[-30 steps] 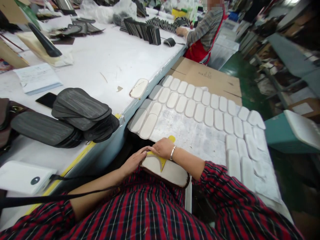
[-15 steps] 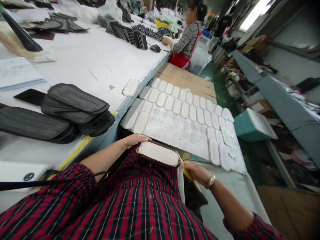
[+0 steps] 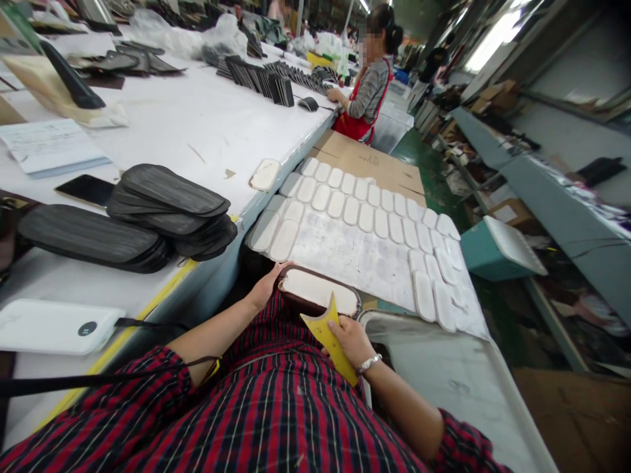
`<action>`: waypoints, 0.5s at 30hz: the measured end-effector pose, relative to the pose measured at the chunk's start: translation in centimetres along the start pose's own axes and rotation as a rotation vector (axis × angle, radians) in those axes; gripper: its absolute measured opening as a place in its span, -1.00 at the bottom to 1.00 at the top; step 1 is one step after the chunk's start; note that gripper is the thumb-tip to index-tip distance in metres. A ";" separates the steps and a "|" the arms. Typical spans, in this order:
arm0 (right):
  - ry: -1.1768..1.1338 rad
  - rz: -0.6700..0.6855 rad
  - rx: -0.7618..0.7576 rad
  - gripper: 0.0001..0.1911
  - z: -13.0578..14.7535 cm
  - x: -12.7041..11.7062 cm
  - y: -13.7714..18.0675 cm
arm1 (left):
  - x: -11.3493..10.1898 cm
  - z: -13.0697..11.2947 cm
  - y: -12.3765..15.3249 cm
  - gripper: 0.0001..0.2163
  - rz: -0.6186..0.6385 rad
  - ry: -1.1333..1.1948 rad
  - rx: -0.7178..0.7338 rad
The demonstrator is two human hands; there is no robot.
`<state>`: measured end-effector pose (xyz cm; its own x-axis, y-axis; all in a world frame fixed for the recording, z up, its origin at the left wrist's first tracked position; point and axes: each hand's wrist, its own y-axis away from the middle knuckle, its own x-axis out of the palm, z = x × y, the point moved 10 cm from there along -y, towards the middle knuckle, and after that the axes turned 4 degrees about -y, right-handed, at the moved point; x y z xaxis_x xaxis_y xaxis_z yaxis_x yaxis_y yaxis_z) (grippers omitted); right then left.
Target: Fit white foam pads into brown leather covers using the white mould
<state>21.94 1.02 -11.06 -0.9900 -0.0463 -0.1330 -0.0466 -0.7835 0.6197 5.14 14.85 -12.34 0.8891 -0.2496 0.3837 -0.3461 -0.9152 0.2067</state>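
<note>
Close to my body is an oblong brown piece with a cream-white top (image 3: 315, 287), its dark rim standing up round the edge. My left hand (image 3: 270, 286) grips its left end, the fingers mostly hidden behind it. In my right hand (image 3: 351, 341) is a yellow flexible scraper (image 3: 328, 336) with a curved-in top edge, held in front of the piece's right part. One tip of the scraper overlaps the white top; I cannot tell if it touches. Beyond the piece, rows of pale oblong pads (image 3: 351, 211) lie on a whitish board (image 3: 340, 256).
Left, the white table (image 3: 197, 118) bears stacked black oblong pieces (image 3: 172, 190), a phone (image 3: 86, 189) and a white power bank (image 3: 59, 326) with a cable. A white bin (image 3: 444, 368) stands right. A co-worker (image 3: 367, 85) in a red apron is at the table's far side.
My right hand has moved left and brought the yellow scraper from beyond the piece's right end to its front. The piece has shifted slightly right and up in view, still in my left hand.
</note>
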 end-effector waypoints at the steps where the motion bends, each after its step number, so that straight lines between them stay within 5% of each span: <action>1: 0.000 -0.013 0.007 -0.77 0.3 0.6 -0.2 | 0.0 0.0 0.2 -0.46 -0.012 -0.019 0.017; 11: -0.227 -0.045 0.075 -0.80 1.5 5.9 -1.7 | 0.3 -0.2 0.5 -0.37 0.016 -0.037 -0.030; 15: -0.319 -0.095 0.055 -0.83 1.8 7.9 -2.1 | 1.2 -0.3 1.0 -0.36 0.132 0.067 -0.070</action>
<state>13.95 3.44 -12.06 -0.9721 0.2289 0.0511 -0.1396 -0.7400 0.6580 5.74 13.74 -11.46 0.8136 -0.3421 0.4702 -0.4804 -0.8511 0.2119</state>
